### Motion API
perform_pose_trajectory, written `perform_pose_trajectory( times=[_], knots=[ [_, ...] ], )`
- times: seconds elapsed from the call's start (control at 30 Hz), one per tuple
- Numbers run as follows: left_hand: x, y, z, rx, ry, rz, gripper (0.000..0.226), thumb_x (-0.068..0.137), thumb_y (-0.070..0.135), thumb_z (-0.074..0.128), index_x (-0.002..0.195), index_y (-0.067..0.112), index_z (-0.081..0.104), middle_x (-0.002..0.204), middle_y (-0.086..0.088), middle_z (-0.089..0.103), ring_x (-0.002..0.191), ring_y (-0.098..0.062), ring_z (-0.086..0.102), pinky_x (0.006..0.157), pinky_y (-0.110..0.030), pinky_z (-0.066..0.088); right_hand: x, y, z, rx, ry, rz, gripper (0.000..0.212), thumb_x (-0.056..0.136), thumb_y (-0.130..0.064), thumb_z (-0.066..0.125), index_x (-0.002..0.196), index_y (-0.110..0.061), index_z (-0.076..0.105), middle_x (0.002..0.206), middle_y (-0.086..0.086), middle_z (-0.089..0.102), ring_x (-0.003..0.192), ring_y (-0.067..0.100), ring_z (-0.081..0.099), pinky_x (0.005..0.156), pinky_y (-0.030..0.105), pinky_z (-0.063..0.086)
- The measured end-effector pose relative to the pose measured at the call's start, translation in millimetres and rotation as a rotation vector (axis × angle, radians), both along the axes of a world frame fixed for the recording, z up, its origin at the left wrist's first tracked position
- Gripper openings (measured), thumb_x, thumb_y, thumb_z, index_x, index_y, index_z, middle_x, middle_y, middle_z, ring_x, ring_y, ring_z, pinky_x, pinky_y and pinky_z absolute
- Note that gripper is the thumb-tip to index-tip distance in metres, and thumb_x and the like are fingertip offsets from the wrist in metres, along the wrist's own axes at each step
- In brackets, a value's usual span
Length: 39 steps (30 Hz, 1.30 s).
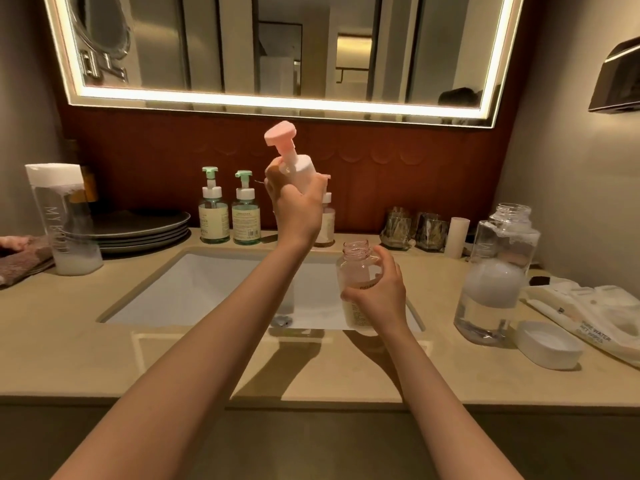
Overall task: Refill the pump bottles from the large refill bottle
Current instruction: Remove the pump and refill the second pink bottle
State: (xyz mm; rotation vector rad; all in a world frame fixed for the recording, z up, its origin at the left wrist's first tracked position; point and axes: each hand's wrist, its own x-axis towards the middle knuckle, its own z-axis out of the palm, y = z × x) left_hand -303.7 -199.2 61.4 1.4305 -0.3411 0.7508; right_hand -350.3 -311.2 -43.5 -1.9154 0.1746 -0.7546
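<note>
A lit mirror (277, 46) is hung above the beige desk (104, 358), into which a white sink (207, 289) is set. The large refill bottle (495, 278) is stood uncapped on the desk right of the sink, partly filled with clear liquid and foam. Two green pump bottles (213, 216) are set upright behind the sink. The opened pump bottle (358, 265) is held upright over the sink's right edge, with the right grip (379, 292) wrapped around it. The pink pump head (280, 135) is raised above the sink, clasped by the left grip (298, 206). A white cap (549, 344) is laid just beside the refill bottle.
</note>
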Motion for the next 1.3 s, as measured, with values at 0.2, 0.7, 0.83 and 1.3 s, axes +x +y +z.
perform_pose_trajectory(
  times=[0.2, 0.7, 0.83, 1.3],
  knots=[
    [-4, 14, -7, 0.516, 0.102, -0.020, 0.070, 0.088, 0.020, 0.058, 0.142, 0.012, 0.015, 0.139, -0.014, 0.031, 0.109, -0.026, 0.049, 0.089, -0.036, 0.050, -3, 5, 3, 0.048, -0.036, 0.056, 0.087, 0.064, -0.003, 0.077, 0.137, -0.025, 0.036, 0.133, 0.001, 0.043, 0.120, 0.022, 0.042, 0.087, 0.029, 0.041],
    [-38, 37, -63, 1.273, 0.629, -0.182, 0.044, 0.087, 0.014, 0.059, 0.125, 0.003, 0.042, 0.100, -0.010, 0.047, 0.086, -0.021, 0.051, 0.067, -0.025, 0.046, -22, 17, 5, 0.087, -0.085, 0.076, 0.082, 0.068, -0.017, 0.080, 0.136, -0.021, 0.036, 0.134, 0.005, 0.045, 0.120, 0.020, 0.043, 0.082, 0.024, 0.039],
    [-37, 39, -74, 1.456, 0.682, -0.130, 0.050, 0.086, 0.031, 0.062, 0.126, 0.007, 0.045, 0.105, -0.007, 0.050, 0.095, -0.023, 0.052, 0.081, -0.031, 0.047, -29, 16, 7, 0.066, -0.068, 0.057, 0.081, 0.069, -0.017, 0.079, 0.136, -0.022, 0.036, 0.134, 0.005, 0.045, 0.118, 0.021, 0.045, 0.081, 0.024, 0.038],
    [-51, 47, -77, 1.531, 0.717, -0.174, 0.070, 0.078, 0.035, 0.070, 0.133, 0.012, 0.034, 0.119, -0.007, 0.050, 0.108, -0.023, 0.052, 0.091, -0.034, 0.049, -53, 16, -1, 0.011, -0.115, 0.037, 0.082, 0.069, -0.015, 0.079, 0.135, -0.022, 0.032, 0.136, 0.004, 0.040, 0.114, 0.012, 0.038, 0.085, 0.024, 0.037]
  ],
)
